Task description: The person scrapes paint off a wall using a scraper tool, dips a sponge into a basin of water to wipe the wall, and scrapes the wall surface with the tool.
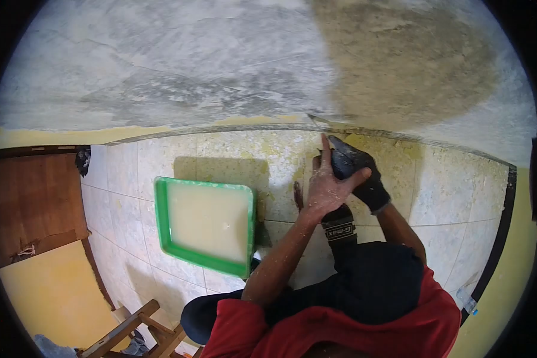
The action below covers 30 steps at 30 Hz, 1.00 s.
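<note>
My bare left hand (329,186), pale with dust, is closed around the front of my right hand, its index finger pointing toward the wall. My right hand (367,179) wears a dark work glove and has its fingers curled. Just beyond the fingertips, a thin triangular blade (317,122), apparently a scraper's, meets the foot of the wall. Both hands hide its handle. Above them rises the wall (221,65), grey and patchy, with a strip of yellow paint (131,133) along its base.
A green tray (252,232) of cloudy liquid sits on the tiled floor (435,200), left of my hands. Yellow flakes litter the tiles by the wall. Wooden furniture (39,203) stands at left, a wooden frame (128,328) at lower left. A plastic bottle (466,301) lies at lower right.
</note>
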{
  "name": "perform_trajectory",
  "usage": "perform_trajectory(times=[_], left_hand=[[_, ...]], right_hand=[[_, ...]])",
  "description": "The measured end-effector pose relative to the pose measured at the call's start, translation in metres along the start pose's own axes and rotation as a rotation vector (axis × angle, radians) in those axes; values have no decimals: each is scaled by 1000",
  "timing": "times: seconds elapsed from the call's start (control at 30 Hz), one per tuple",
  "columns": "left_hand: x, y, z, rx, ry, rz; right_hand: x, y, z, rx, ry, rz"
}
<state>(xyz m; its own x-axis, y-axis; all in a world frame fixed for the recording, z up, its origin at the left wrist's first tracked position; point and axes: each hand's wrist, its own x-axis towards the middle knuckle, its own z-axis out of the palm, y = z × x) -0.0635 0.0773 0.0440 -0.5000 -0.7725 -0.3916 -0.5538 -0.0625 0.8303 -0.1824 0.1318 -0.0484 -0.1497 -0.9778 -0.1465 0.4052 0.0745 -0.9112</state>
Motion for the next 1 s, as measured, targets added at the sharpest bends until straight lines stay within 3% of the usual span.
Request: perform_trajectory(times=[0.03,0.1,0.13,0.17,0.23,0.3,0.4,0.43,0.57,0.63,0.67,0.7,0.73,0.77,0.8,0.83,0.9,1.0], left_hand=[[2,-2,0,-85,14,-6],[2,-1,-1,-162,37,-15],[0,4,-4,-203,-10,-52],[0,7,-6,-243,-52,-87],[13,-30,10,-194,35,26],[13,-33,8,-364,18,65],[10,-26,6,-483,-31,33],[12,-23,5,-517,-42,26],[20,-28,25,-323,24,77],[25,-28,19,-240,50,84],[27,-31,12,-465,90,47],[26,-32,1,-693,133,-1],[16,-10,-25,-784,42,-63],[16,-17,-23,-789,60,-65],[13,-26,-18,-643,60,-31],[13,-32,-12,-495,56,9],[4,-20,-2,-265,13,-44],[15,-29,-1,-18,79,-21]], right_hand=[[-3,-2,-4,-8,6,10],[0,-3,-4,-783,20,-6],[1,-31,14,-595,12,-144],[1,-29,16,-586,1,-151],[-1,-19,18,14,120,46],[4,-15,25,22,145,-14],[-6,-27,29,-651,132,-153],[-4,-20,17,-657,122,-151],[9,-20,11,-291,94,-47],[16,-5,17,267,133,73],[16,13,7,-12,20,-13],[15,10,18,-477,42,-112],[12,8,29,-944,112,-201],[20,17,30,-1121,57,-96],[15,20,35,-1115,38,-95],[10,21,40,-413,172,-54],[14,21,46,290,282,-1],[7,16,39,-237,253,71]])
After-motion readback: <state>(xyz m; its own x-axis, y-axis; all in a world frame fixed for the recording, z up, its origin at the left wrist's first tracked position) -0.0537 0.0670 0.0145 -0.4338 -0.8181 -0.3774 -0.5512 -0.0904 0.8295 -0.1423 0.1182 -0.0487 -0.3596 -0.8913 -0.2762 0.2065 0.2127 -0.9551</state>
